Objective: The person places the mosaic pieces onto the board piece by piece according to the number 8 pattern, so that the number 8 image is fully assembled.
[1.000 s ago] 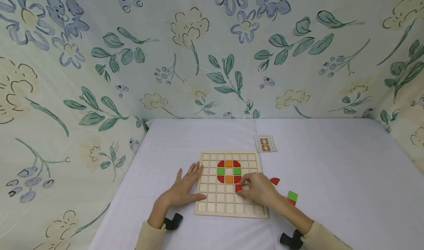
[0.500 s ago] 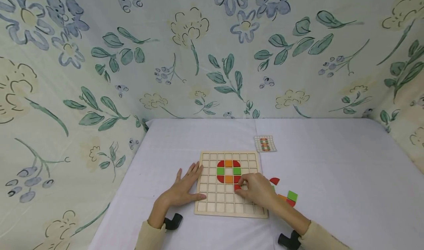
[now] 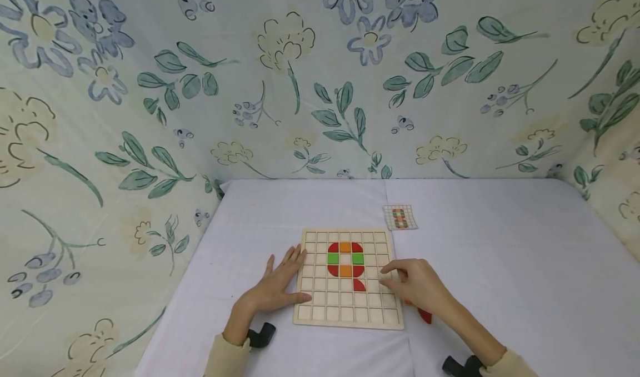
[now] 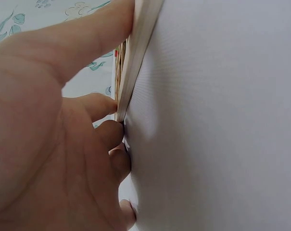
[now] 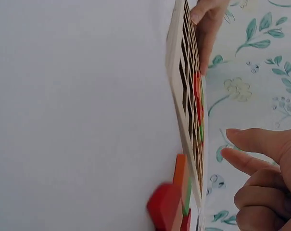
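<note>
My left hand (image 3: 274,288) rests against the left edge of a wooden grid board (image 3: 320,312), fingers spread and thumb on the rim. In the left wrist view its thumb (image 4: 97,33) touches the board's side. Red, orange and green pieces form a ring on the board around one bare square. Just below the ring's lower right corner lies a red quarter-round piece (image 3: 359,285) in its own square. My right hand (image 3: 422,285) hovers over the board's right edge. Its thumb and index finger are apart with nothing between them; the right wrist view shows the other fingers curled.
Loose pieces lie right of the board, partly hidden under the right hand: a red block (image 5: 164,206), an orange block (image 5: 179,167) and a green one (image 5: 186,196). A small pattern card (image 3: 400,217) lies behind the board. A floral cloth (image 3: 320,77) hangs at the back.
The right hand has let go of the red quarter-round piece, which stays in its square, and has drawn back to the right over the loose pieces. The left hand has not moved.
</note>
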The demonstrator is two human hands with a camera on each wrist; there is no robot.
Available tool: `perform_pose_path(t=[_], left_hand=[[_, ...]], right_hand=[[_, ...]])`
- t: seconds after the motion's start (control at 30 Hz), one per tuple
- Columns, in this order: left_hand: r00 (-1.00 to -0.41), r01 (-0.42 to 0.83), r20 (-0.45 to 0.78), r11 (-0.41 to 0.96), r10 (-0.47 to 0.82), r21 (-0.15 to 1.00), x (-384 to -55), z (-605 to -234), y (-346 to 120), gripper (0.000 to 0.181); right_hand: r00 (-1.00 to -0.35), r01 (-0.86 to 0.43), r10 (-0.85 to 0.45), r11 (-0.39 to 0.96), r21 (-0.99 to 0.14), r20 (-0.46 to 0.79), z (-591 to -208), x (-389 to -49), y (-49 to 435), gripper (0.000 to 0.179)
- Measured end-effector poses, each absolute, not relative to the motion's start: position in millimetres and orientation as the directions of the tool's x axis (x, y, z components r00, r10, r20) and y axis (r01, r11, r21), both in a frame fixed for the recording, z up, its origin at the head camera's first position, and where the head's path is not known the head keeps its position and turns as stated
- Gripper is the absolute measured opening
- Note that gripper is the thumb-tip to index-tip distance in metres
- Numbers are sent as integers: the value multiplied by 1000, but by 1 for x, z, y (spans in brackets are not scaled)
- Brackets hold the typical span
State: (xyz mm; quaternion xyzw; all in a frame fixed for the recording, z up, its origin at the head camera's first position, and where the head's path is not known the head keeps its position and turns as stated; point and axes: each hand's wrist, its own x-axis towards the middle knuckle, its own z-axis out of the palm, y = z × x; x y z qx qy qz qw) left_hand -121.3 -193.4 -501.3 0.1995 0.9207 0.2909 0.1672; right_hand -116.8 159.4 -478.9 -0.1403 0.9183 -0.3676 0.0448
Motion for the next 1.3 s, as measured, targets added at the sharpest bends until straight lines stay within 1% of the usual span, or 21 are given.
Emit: perform_pose_path(t=[0.2, 0.3, 0.47, 0.63, 0.83, 1.07, 1.3], left_hand=[[-866, 271, -187, 749, 464, 605, -121, -502, -193, 106], [-866, 272, -185, 746, 465, 607, -121, -501, -194, 106], [-865, 273, -182, 743, 468, 611, -121, -502, -194, 105], [-865, 277, -179, 743, 469, 610, -121, -502, -194, 105], [-865, 283, -174, 744, 471, 605, -122, -502, -194, 105], [-867, 285, -173, 751, 467, 596, -121, -504, -194, 105], [-863, 294, -177, 756, 473, 585, -121, -504, -194, 105]], right_hand=[[-982, -153, -190, 738, -657, 14, -476, -113, 202, 18], [-987, -134, -161, 755, -642, 17, -476, -110, 219, 19], [-994, -79, -109, 780, -621, -10, -479, -103, 239, 22], [-994, -29, -90, 789, -613, -68, -485, -97, 256, 29], [-984, 46, -72, 780, -624, -163, -494, -93, 269, 34], [-992, 37, -48, 780, -625, -118, -500, -96, 274, 25], [-992, 47, -36, 790, -611, -123, -501, -95, 276, 33]])
